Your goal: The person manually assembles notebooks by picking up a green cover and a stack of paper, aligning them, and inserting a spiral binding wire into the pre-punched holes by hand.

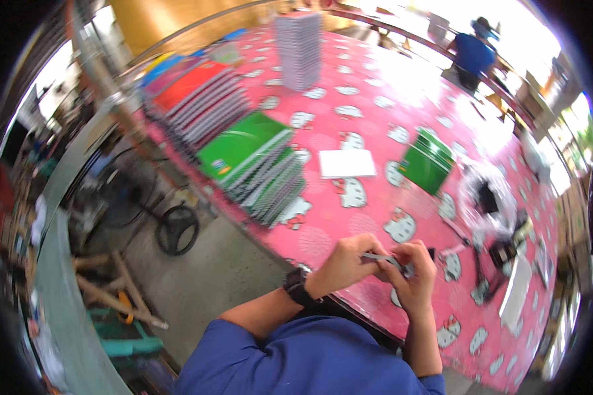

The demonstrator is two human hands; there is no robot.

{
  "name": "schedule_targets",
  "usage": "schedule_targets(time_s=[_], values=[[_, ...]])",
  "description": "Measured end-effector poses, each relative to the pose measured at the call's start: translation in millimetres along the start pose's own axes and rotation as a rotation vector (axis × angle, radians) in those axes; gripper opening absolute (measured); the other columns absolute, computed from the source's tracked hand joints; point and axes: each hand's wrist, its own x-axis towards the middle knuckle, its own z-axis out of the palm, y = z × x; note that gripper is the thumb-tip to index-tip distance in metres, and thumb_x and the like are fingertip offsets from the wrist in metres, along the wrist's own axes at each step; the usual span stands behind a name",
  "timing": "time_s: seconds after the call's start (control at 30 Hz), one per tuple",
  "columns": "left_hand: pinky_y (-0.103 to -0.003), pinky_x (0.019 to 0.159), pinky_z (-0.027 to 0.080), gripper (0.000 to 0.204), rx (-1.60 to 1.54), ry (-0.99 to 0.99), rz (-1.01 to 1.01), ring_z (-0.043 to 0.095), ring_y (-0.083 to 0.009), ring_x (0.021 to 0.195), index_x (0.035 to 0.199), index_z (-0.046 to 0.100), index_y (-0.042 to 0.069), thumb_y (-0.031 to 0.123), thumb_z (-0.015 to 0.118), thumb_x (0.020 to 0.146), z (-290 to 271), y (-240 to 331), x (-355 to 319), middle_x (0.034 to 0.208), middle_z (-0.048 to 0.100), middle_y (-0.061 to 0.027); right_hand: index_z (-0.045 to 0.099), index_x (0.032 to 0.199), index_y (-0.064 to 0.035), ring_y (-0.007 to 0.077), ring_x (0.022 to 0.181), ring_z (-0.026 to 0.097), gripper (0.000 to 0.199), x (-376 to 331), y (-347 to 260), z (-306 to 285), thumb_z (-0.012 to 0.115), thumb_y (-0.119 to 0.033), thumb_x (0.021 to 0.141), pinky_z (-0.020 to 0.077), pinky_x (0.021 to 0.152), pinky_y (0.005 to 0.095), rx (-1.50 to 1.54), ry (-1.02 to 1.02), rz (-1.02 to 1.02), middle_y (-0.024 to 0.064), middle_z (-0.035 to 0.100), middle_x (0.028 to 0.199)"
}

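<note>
Small grey object (383, 259) mostly hidden by fingers (402, 253); kind unclear.

Table (369, 125) under a pink cloth with white cartoon cats. Beyond the hands: white sheet (346, 163); green notebook (427, 161) to its right. Far left: green-topped notebook stack (257, 168), red-topped stack (201, 99). Tall pale stack (299, 49) at far end. Dark tools (501, 253) right of the hands.

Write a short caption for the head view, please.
Both hands, left and right, pinch a thin grey strip over a pink table.
</note>
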Motion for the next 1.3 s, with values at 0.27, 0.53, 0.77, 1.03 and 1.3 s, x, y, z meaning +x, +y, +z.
schedule_targets(time_s=[0.27,0.53,0.77,1.03,1.3], values=[[-0.027,0.068,0.050,0.018,-0.044,0.141,-0.155,0.063,-0.0127,0.077,0.087,0.061,0.002,0.007,0.074,0.075,-56.3,28.8,-40.4,0.079,0.064,-0.0052,0.060,0.088,-0.0026,0.0173,0.063,0.055,0.029,19.1,-30.0,49.1,0.080,-0.010,0.069,0.0441,0.054,0.0292,0.103,-0.208,-0.283,0.0079,0.056,0.076],[-0.031,0.068,0.049,0.019,0.161,0.168,0.017,0.063,-0.0199,0.078,0.088,0.064,0.003,0.012,0.074,0.075,-74.5,44.8,-52.7,0.081,0.064,-0.0071,0.057,0.079,-0.0024,0.0188,0.060,0.049,0.026,24.4,-45.0,61.5,0.079,-0.010,0.067,0.0395,0.051,0.0298,0.062,-0.184,-0.430,0.0075,0.049,0.070],[-0.027,0.069,0.046,0.023,0.365,0.226,0.084,0.059,-0.0160,0.072,0.088,0.063,0.006,0.014,0.077,0.072,-80.1,49.8,-53.2,0.078,0.063,-0.0034,0.059,0.087,-0.0005,0.0257,0.064,0.053,0.011,18.9,-60.9,56.2,0.062,-0.011,0.084,0.0419,0.056,0.0328,0.017,-0.231,-0.344,0.0124,0.054,0.075],[-0.026,0.089,0.041,0.075,-0.235,0.429,-0.026,0.049,-0.0103,0.106,0.132,0.032,0.007,0.014,0.079,0.074,-37.4,14.1,-40.5,0.115,0.055,-0.0044,0.060,0.089,0.0010,0.0252,0.068,0.055,0.017,18.3,-44.4,42.5,0.056,-0.016,0.090,0.0431,0.062,0.0318,0.056,-0.012,-0.257,0.0126,0.056,0.077],[-0.032,0.064,0.040,0.036,0.499,0.695,0.213,0.046,-0.0144,0.069,0.099,0.057,0.001,0.033,0.041,0.100,-140.8,99.3,37.4,0.074,0.054,-0.0061,0.057,0.114,0.0004,0.0248,0.101,0.056,0.035,11.7,-12.2,-5.0,0.064,-0.019,0.087,0.0468,0.081,0.0334,0.146,-0.030,-0.099,0.0164,0.057,0.113]])
